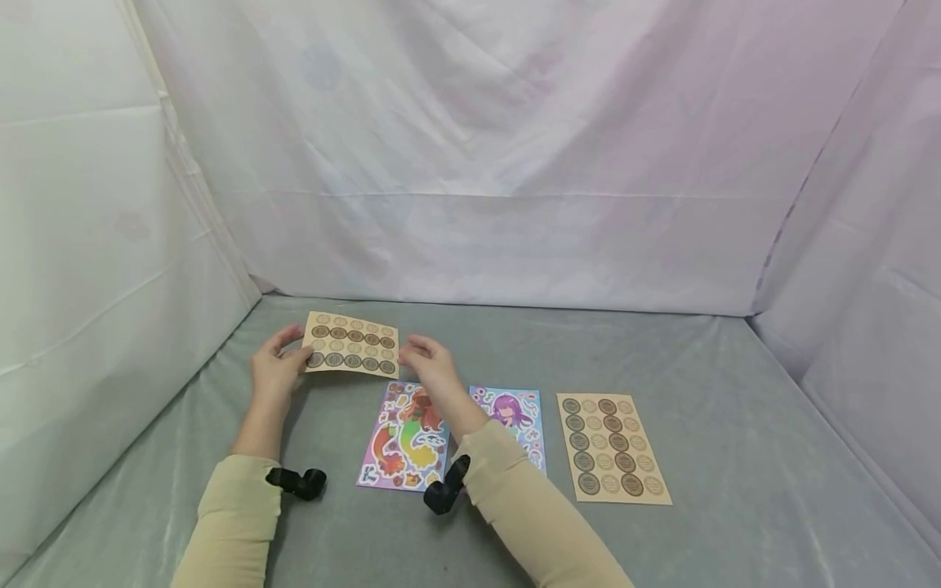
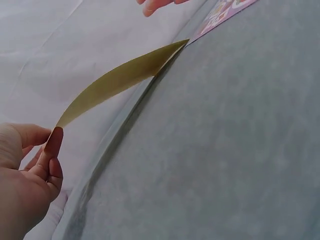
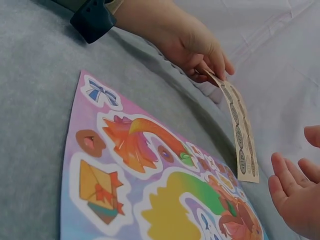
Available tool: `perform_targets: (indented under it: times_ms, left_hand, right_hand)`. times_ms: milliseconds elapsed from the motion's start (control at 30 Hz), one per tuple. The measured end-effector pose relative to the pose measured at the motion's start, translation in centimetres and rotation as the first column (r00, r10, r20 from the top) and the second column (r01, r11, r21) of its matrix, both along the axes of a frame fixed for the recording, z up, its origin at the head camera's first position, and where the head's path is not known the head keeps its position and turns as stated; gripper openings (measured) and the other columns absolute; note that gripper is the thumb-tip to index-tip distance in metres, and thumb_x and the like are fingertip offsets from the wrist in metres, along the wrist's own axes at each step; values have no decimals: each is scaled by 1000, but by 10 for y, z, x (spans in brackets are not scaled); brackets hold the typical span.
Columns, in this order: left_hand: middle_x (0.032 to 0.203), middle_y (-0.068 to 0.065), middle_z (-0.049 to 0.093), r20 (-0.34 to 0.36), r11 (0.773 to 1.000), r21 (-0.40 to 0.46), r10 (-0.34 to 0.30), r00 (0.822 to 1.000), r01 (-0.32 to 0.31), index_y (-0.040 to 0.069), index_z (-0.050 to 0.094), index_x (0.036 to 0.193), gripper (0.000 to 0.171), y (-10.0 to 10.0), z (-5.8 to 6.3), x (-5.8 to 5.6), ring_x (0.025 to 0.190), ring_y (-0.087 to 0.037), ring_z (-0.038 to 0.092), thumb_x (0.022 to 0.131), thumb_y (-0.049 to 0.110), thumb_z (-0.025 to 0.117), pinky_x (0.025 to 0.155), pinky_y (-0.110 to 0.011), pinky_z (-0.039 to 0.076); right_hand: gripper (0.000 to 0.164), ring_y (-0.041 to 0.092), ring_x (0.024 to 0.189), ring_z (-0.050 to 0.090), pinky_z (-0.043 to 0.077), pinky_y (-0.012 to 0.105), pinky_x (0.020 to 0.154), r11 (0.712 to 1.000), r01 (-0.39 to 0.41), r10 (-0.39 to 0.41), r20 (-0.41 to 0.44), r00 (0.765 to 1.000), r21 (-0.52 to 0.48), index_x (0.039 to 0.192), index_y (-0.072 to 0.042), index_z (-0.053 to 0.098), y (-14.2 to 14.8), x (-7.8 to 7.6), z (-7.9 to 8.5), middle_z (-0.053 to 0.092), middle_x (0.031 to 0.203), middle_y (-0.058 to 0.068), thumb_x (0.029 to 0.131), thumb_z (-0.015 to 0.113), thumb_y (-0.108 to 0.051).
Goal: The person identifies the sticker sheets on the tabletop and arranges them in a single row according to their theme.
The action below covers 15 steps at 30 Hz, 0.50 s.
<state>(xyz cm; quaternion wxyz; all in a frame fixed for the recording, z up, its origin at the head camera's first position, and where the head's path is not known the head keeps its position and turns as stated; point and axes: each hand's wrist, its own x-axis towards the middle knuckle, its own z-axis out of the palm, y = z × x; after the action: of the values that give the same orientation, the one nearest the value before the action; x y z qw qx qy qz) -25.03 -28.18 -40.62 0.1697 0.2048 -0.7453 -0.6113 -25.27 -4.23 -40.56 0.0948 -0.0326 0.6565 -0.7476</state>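
A tan sheet of round stickers (image 1: 353,345) is held up at the back left, bowed along its length. My left hand (image 1: 277,365) pinches its left end between thumb and fingers. In the left wrist view the plain underside of the sheet (image 2: 120,77) curves away from the pinching left hand (image 2: 25,180). My right hand (image 1: 434,367) is beside the sheet's right end with fingers loosely bent. A small gap shows between the right hand (image 3: 297,187) and the sheet (image 3: 240,132) in the right wrist view.
A pink-purple sticker sheet (image 1: 404,441) lies below the right hand, and a blue one (image 1: 525,416) is partly covered by the right forearm. Another tan sheet of round stickers (image 1: 613,449) lies on the right of the grey cloth surface (image 1: 772,457). White curtains (image 1: 478,163) surround it.
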Motion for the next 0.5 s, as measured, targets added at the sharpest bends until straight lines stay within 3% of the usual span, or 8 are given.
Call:
perform_targets:
  times_ms: [133, 267, 500]
  left_hand:
    - [140, -8, 47, 4, 1000, 31, 1, 1000, -1, 14, 45, 143, 58, 1, 1, -1, 107, -14, 56, 89, 3, 63, 75, -15, 49]
    - [140, -10, 48, -20, 995, 99, -1, 1000, 3, 14, 44, 144, 59, 3, 4, -2, 117, -19, 53, 89, 1, 63, 85, -17, 48]
    - [130, -12, 54, -79, 964, 265, 0, 997, 21, 13, 43, 145, 63, 10, 16, -1, 101, -12, 59, 88, -4, 63, 77, -13, 49]
  right_hand:
    - [45, 24, 101, 62, 48, 37, 92, 999, 35, -35, -20, 999, 1, 133, 2, 51, 1, -2, 0, 65, 111, 11, 92, 63, -11]
    - [47, 28, 106, 61, 47, 38, 93, 999, 18, -17, -13, 1000, 39, 135, 1, 50, 3, -3, -2, 64, 117, 13, 92, 62, -15]
    - [52, 35, 117, 54, 41, 44, 101, 997, -61, 60, 23, 998, 45, 140, -1, 44, 4, -3, -4, 57, 128, 18, 94, 59, -19]
